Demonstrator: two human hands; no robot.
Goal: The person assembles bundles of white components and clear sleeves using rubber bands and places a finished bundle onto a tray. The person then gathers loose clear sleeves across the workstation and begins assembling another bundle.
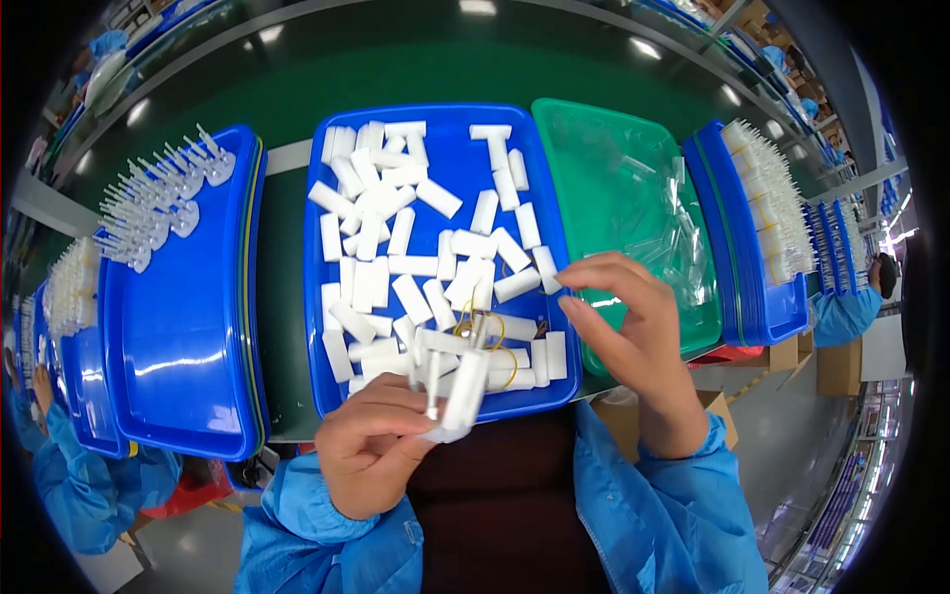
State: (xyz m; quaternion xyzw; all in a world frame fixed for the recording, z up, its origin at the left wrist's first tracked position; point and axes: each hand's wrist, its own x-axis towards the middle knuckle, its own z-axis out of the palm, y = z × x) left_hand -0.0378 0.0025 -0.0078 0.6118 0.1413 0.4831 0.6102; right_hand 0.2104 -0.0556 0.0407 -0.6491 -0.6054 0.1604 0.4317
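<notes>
My left hand pinches the base of a small whitish plastic part with upright stems. A white block stands along one side of that part, and motion blurs the details. Behind it lies a blue tray with many loose white blocks. Thin yellow rubber bands lie among the blocks near my left hand. My right hand hovers over the tray's right edge, thumb and forefinger apart. Its fingertips are close to a white block, and nothing shows between them.
A green tray with clear plastic pieces adjoins on the right. Stacked blue trays at left carry clear stemmed parts. More blue trays at far right hold rows of white pieces. A co-worker's blue sleeve shows at lower left.
</notes>
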